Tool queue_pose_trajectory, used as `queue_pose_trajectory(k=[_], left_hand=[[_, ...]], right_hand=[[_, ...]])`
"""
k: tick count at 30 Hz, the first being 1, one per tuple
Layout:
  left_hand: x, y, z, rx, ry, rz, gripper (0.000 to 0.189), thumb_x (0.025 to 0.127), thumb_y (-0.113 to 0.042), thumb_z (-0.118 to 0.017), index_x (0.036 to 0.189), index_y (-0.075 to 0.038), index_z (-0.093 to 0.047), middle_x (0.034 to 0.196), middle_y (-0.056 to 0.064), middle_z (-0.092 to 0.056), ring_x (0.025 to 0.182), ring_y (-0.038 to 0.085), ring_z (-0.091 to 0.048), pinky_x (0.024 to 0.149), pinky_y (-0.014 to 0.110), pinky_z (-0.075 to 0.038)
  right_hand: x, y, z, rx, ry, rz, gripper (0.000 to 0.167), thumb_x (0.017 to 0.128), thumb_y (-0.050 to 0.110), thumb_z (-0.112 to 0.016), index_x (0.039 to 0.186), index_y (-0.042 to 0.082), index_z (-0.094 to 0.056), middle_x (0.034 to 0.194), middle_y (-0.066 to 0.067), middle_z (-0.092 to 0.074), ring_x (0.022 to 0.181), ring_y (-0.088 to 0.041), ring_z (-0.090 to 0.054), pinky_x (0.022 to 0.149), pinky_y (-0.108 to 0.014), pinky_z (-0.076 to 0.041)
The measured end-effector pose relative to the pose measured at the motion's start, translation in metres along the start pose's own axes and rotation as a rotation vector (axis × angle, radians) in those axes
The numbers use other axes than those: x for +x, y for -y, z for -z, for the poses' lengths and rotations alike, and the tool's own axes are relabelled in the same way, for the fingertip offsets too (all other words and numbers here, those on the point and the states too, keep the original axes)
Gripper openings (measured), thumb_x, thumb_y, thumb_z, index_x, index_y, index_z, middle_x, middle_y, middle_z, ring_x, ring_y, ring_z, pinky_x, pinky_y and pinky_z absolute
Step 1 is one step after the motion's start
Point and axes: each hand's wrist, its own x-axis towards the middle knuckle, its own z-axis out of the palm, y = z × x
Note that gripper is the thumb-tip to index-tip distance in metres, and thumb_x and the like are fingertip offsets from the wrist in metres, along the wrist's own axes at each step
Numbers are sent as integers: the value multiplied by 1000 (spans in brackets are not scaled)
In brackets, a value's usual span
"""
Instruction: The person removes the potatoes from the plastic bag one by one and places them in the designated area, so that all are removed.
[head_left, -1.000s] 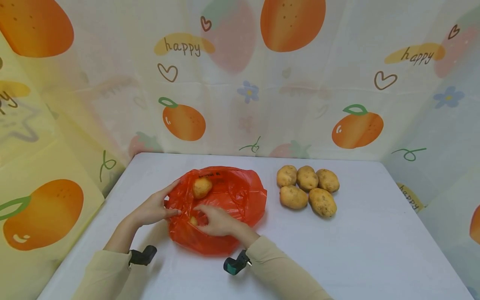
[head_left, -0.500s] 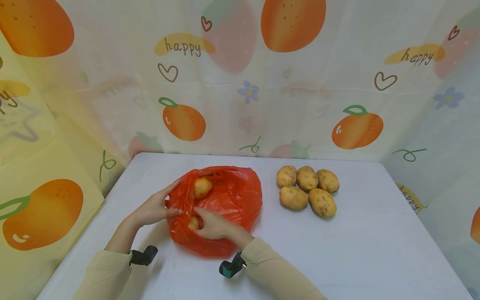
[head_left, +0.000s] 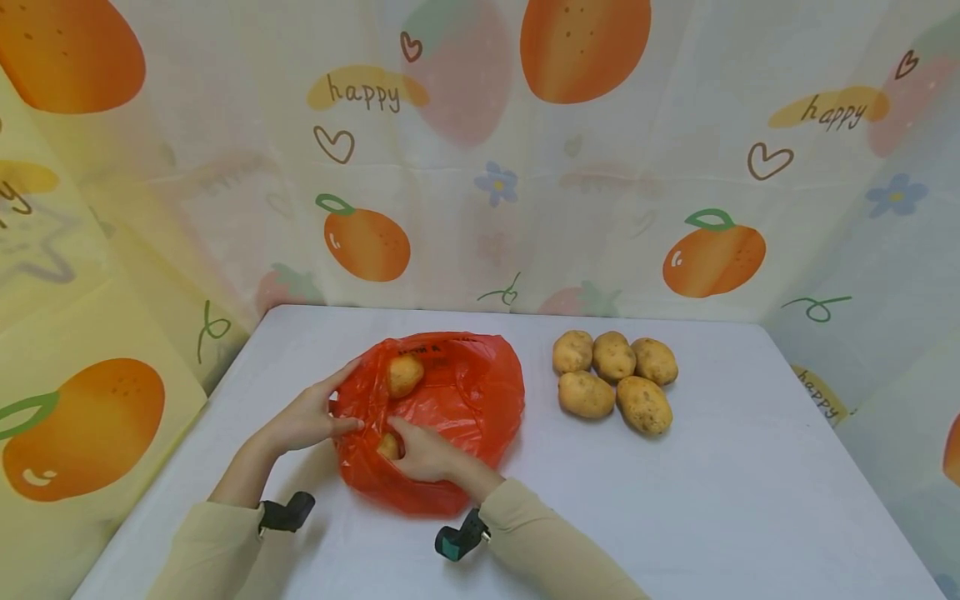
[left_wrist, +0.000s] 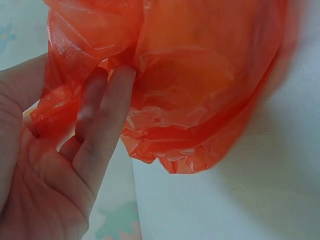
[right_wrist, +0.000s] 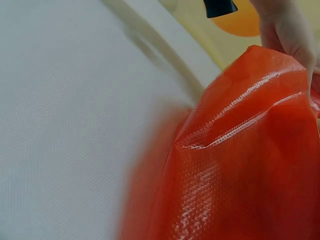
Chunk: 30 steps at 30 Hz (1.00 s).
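Note:
A red plastic bag (head_left: 480, 392) lies on the white table with its mouth spread wide. My left hand (head_left: 303, 421) grips the bag's left edge; in the left wrist view, fingers (left_wrist: 102, 125) of that hand have the thin plastic bunched among them. Reaching into the bag from the right, my right hand (head_left: 427, 452) holds a potato (head_left: 388, 447) between thumb and fingers, low on the left side. Another potato (head_left: 405, 377) rests deeper in the bag, near its back left. In the right wrist view the bag's side (right_wrist: 250, 150) hides my right hand.
To the right of the bag, several loose potatoes (head_left: 587, 395) sit in a tight cluster on the white table (head_left: 720, 483). A fruit-printed cloth (head_left: 585, 192) hangs along the table's back edge and sides.
My right hand has moved slightly down and left inside the bag, with more of the potato showing beside it. The bag's right rim has drawn inward. My left hand stays put.

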Motion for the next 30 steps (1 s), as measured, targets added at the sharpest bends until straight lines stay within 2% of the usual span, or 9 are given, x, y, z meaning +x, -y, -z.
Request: queue_pose_trajectory(k=[7,14,19,24,30], left_hand=[[-1,0,0,-5,2,10,89,77,-17,-73,148,-20,-19,128,17,-46,102,30,-49,75,33,-53],[-3,-1,1,-3,0,-13,89,77,-17,-73,148,-18,-19,127,18,-47,101,29,-50,74,31,-52],[-4,-2,2,-33,8,-5,90,77,-16,-73,148,-19,-18,125,18,-47,99,29,-51,70,29,-52],[-5,-2,3,-51,10,-8,90,78,-14,-72,149,-19,-17,129,20,-45,98,29,-53,68,29,-53],[-5,-3,3,-36,12,-5,90,78,-15,-72,149,-19,-17,124,19,-48,94,27,-54,67,29,-52]], right_hand=[[-3,1,1,34,7,-25,58,84,33,-66,135,25,-39,108,9,-57,92,-7,-52,88,-26,-48],[-4,-3,2,29,6,3,64,84,36,-65,140,25,-35,123,8,-55,106,-7,-52,93,-29,-46],[-7,-4,6,31,5,11,68,84,37,-66,142,24,-34,129,7,-52,114,-9,-50,95,-32,-45],[-10,-2,11,44,-8,7,67,83,33,-67,141,22,-35,131,6,-50,116,-11,-49,97,-33,-43],[-13,-5,17,69,-26,32,62,85,25,-66,140,21,-38,132,6,-48,118,-11,-47,98,-33,-42]])
